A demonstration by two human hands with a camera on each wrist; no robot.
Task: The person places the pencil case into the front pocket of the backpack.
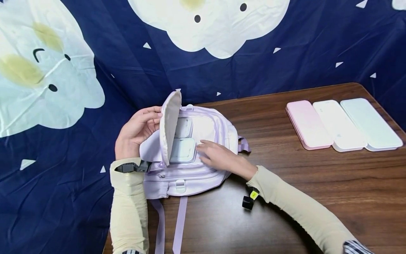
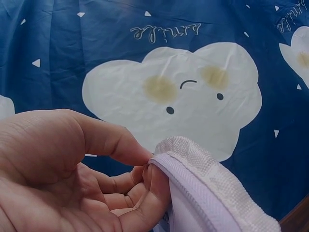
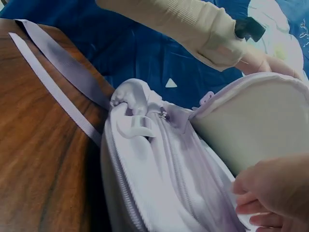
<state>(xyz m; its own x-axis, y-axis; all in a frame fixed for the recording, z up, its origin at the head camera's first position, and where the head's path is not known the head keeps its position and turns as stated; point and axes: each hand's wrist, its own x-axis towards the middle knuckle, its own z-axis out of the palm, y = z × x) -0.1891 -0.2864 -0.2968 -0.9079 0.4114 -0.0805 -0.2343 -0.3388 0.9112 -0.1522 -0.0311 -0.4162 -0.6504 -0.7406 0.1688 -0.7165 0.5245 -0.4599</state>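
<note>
A lilac backpack [image 1: 190, 183] lies on the table with its front pocket unzipped. My left hand [image 1: 134, 128] pinches the edge of the raised pocket flap [image 1: 169, 128] between thumb and fingers; in the left wrist view the zipper edge [image 2: 193, 193] shows at the fingertips. Two flat, pale boxes with rounded corners sit in the pocket, a nearer box [image 1: 184, 150] and a farther box [image 1: 184, 127], each partly hidden by the flap. Beside the nearer box's right edge is my right hand [image 1: 215, 155], fingers loosely extended; whether they touch it I cannot tell.
On the right of the wooden table [image 1: 285, 183] a pink case [image 1: 311, 123], a white case [image 1: 339, 125] and a pale blue case [image 1: 371, 123] lie side by side. Lilac straps [image 1: 180, 222] hang toward the front edge. A navy cloud-print cloth [image 1: 127, 53] stands behind.
</note>
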